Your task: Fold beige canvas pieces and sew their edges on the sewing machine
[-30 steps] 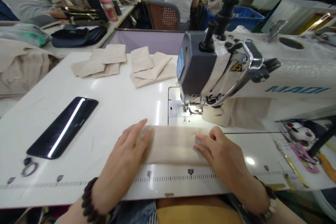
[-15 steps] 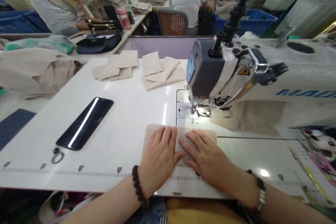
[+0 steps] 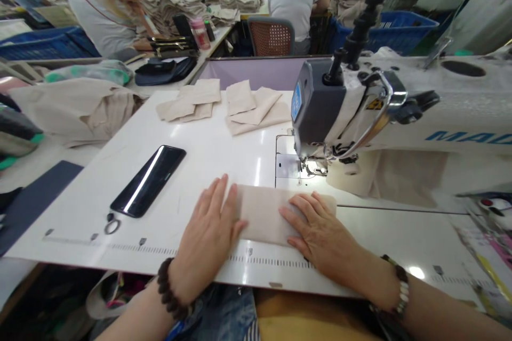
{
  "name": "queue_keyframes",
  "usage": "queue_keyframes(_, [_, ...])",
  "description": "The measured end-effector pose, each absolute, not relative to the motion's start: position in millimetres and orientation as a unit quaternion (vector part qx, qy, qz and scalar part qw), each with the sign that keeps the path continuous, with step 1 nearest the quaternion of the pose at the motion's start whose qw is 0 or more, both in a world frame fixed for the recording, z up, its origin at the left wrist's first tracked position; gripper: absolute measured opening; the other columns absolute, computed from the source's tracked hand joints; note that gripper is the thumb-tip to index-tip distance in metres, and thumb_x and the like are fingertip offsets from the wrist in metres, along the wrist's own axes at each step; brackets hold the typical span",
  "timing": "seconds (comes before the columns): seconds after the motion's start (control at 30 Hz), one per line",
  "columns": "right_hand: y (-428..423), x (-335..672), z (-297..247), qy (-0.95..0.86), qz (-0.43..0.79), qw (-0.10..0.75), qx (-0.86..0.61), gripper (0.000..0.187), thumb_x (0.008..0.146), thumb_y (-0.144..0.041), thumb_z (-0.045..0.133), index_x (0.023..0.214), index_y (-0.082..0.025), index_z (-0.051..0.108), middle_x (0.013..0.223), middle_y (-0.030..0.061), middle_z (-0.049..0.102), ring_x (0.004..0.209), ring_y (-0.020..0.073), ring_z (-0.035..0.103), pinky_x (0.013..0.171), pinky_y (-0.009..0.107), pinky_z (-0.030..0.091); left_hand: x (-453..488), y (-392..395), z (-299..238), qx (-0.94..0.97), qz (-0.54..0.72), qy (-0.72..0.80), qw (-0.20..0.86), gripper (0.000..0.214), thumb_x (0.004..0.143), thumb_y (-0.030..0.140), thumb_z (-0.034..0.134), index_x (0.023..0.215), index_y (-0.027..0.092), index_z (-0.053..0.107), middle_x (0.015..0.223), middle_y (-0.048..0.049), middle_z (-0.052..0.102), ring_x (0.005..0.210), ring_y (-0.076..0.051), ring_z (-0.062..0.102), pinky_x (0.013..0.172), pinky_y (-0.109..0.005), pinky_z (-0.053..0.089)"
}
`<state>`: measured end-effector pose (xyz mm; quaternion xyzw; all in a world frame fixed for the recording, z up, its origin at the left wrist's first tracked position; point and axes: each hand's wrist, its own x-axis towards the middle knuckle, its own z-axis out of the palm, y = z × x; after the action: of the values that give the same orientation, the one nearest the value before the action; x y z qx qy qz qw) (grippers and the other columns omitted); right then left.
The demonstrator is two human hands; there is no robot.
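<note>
A beige fabric piece (image 3: 262, 216) lies flat on the white table, just in front of the sewing machine (image 3: 320, 112). My left hand (image 3: 210, 224) rests at its left end, fingers stretched out and the thumb near the cloth's edge. On the right part of the fabric, my right hand (image 3: 318, 229) lies with its fingers spread and slightly bent, pressing from above. Neither hand grips anything. The machine's presser foot (image 3: 314, 166) stands beyond the cloth, apart from it.
Left of my hands lies a black phone (image 3: 149, 181) with a ring strap. Beige fabric pieces (image 3: 256, 106) lie at the table's back, and more cloth (image 3: 384, 176) sits under the machine arm. Scissors and small tools crowd the right edge. Two people sit beyond.
My left hand has slid left across the fabric to its left end, uncovering the middle. My right hand stays on the right part. The view has shifted slightly left.
</note>
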<state>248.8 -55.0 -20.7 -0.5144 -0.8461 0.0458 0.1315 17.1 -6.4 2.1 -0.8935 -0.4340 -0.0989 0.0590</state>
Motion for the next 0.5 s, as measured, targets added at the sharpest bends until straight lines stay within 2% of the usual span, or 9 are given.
queue_keyframes(0.1, [-54.0,248.5,-10.1,-0.844,0.055,0.130,-0.517,0.038,0.087,-0.035,0.047,0.122,-0.019,0.050,0.118,0.0115,0.052,0.112,0.0278,0.044,0.099,0.057,0.026,38.6,-17.3,12.9,-0.939,-0.051,-0.339,-0.028,0.041,0.091,0.038,0.035,0.121,0.011,0.043,0.110,-0.0138,0.054,0.099,-0.026,0.052,0.083,-0.040,0.047])
queue_keyframes(0.17, [-50.7,251.8,0.7,-0.844,0.068,0.120,-0.518,0.036,0.088,-0.031,0.045,0.121,-0.018,0.049,0.117,0.0110,0.054,0.109,0.0276,0.047,0.096,0.060,0.026,54.7,-10.7,15.2,-0.940,-0.012,-0.337,-0.049,0.037,0.090,0.039,0.040,0.115,0.013,0.048,0.098,-0.0099,0.056,0.088,-0.025,0.052,0.077,-0.040,0.048])
queue_keyframes(0.27, [-40.0,265.4,11.8,-0.862,0.095,0.100,-0.487,0.029,0.088,-0.019,0.040,0.114,-0.014,0.053,0.113,0.0098,0.057,0.101,0.0240,0.051,0.093,0.052,0.032,74.5,20.8,15.4,-0.943,-0.006,-0.330,-0.044,0.037,0.089,0.041,0.041,0.110,0.011,0.050,0.099,-0.0103,0.053,0.092,-0.025,0.050,0.082,-0.041,0.045])
queue_keyframes(0.37, [-25.1,285.1,8.5,-0.897,0.070,0.087,-0.428,0.028,0.085,-0.010,0.040,0.109,-0.011,0.055,0.116,0.0112,0.056,0.098,0.0228,0.050,0.087,0.043,0.038,91.6,57.6,17.4,-0.955,0.006,-0.295,-0.019,0.039,0.088,0.040,0.045,0.109,0.008,0.050,0.105,-0.0131,0.052,0.099,-0.026,0.049,0.088,-0.042,0.041])
queue_keyframes(0.5, [-11.5,302.2,-7.5,-0.912,0.010,0.117,-0.393,0.031,0.086,-0.009,0.038,0.114,-0.009,0.053,0.117,0.0126,0.054,0.098,0.0230,0.048,0.087,0.041,0.037,111.1,78.5,20.8,-0.962,0.011,-0.272,0.014,0.026,0.089,0.025,0.046,0.107,0.007,0.051,0.106,-0.0143,0.053,0.107,-0.027,0.047,0.090,-0.042,0.040])
